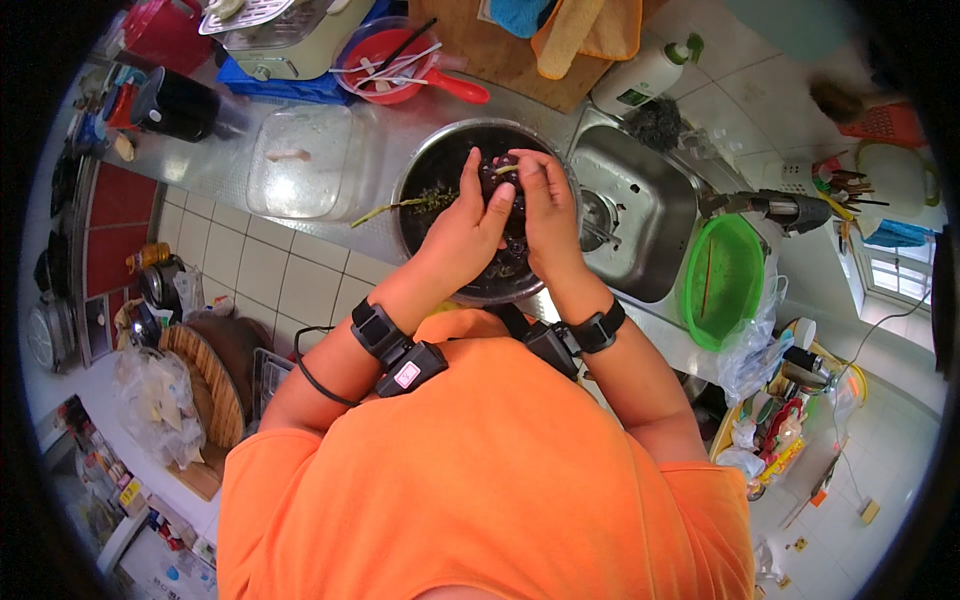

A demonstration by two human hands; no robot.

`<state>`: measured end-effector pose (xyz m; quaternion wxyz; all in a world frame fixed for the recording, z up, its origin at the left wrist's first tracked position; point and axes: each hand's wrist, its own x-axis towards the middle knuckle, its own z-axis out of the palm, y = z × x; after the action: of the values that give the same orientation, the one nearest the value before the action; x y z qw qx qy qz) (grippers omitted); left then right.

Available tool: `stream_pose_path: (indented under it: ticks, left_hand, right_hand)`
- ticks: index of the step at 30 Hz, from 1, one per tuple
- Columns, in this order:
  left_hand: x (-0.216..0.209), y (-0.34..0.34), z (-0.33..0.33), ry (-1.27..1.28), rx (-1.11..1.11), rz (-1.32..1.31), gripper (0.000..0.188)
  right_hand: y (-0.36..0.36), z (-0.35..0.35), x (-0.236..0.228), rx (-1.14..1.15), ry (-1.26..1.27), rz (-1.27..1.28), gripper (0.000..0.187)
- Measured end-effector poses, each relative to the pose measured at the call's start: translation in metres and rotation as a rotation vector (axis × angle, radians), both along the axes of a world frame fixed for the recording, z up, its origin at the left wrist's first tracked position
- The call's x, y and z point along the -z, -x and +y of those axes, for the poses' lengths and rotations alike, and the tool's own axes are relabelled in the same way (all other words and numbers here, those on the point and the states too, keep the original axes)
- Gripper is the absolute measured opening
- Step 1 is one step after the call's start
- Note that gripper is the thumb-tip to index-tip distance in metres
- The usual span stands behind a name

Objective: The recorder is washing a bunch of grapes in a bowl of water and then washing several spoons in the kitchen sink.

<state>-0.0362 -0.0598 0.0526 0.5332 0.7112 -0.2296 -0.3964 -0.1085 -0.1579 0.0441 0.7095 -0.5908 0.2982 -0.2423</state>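
Over a round metal basin [405,235], both of my hands are closed around dark purple grapes [493,180] with a pale stem piece showing between the fingers. My left hand [465,225] wraps them from the left, its thumb laid across the front. My right hand [545,205] curls in from the right, fingertips near the stem. A mostly bare grape stem [420,202] rests at the basin's left side, its long end sticking out past the rim. What lies deeper in the basin is dark and partly hidden by my hands.
Left of the basin is a clear plastic container [300,160]. A metal sink [635,200] adjoins on the right, with a green basin [720,280] beyond it. Behind stand a red strainer [395,75], a pump bottle [635,85] and a wooden board [480,50].
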Motion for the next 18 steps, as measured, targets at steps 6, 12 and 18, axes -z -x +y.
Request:
stream_pose_path:
  ticks: [6,12,18]
  left_hand:
    - [-0.009,-0.013,-0.002,-0.145,0.181,-0.124,0.053]
    - [0.0,-0.025,-0.002,-0.034,-0.032,0.121,0.052]
    - [-0.002,-0.019,0.005,-0.025,0.167,0.085,0.047]
  right_hand:
    - [0.001,-0.001,0.008,-0.055,-0.152,0.0,0.031]
    - [0.007,0.008,0.004,-0.167,0.047,0.036,0.054]
    - [-0.001,0.002,0.014,-0.029,0.037,0.083,0.031]
